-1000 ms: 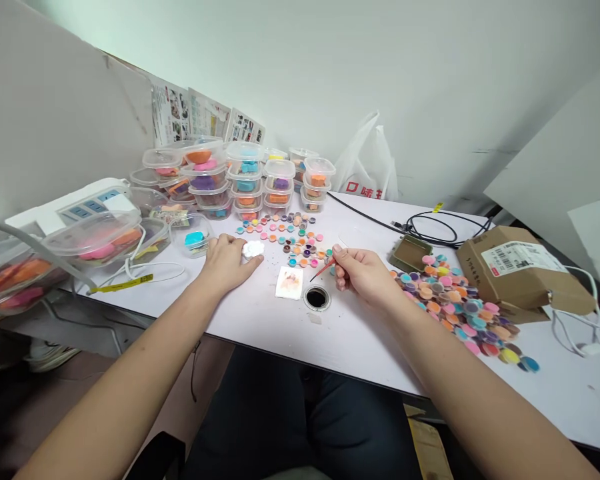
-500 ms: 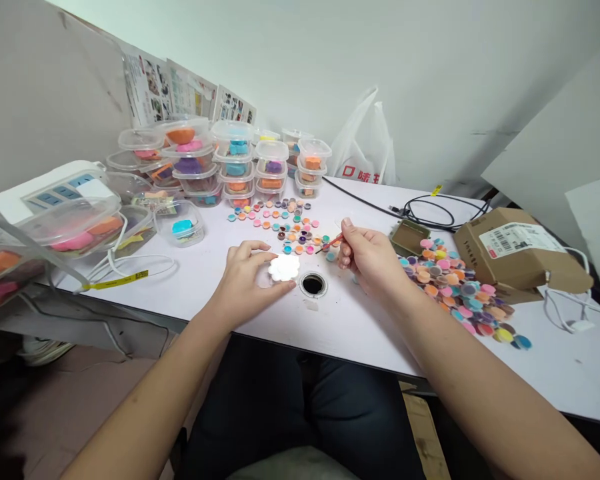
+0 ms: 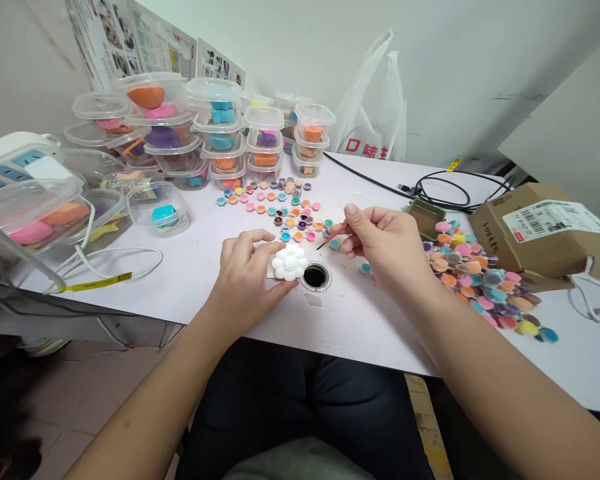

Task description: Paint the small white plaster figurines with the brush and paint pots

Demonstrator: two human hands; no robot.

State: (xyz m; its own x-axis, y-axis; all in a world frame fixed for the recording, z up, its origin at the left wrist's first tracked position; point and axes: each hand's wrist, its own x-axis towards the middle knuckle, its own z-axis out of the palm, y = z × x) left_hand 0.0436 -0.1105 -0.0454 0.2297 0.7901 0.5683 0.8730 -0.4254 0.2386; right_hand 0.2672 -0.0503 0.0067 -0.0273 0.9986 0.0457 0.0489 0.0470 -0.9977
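While my left hand (image 3: 245,280) pinches the light, brittle-looking white flower casting (image 3: 289,261) by its rim, right-hand fingers (image 3: 353,223) grip the thin paintbrush (image 3: 333,236).

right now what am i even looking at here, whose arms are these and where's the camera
The camera sits on a person's head and looks down, so both bare arms are that person's own. The left hand pinches a white flower-shaped piece against the white table, beside a round hole. The right hand holds a thin red-handled brush. Behind lie small paint pots, stacked clear tubs of coloured lumps, a heap of coloured discs and a cardboard box.
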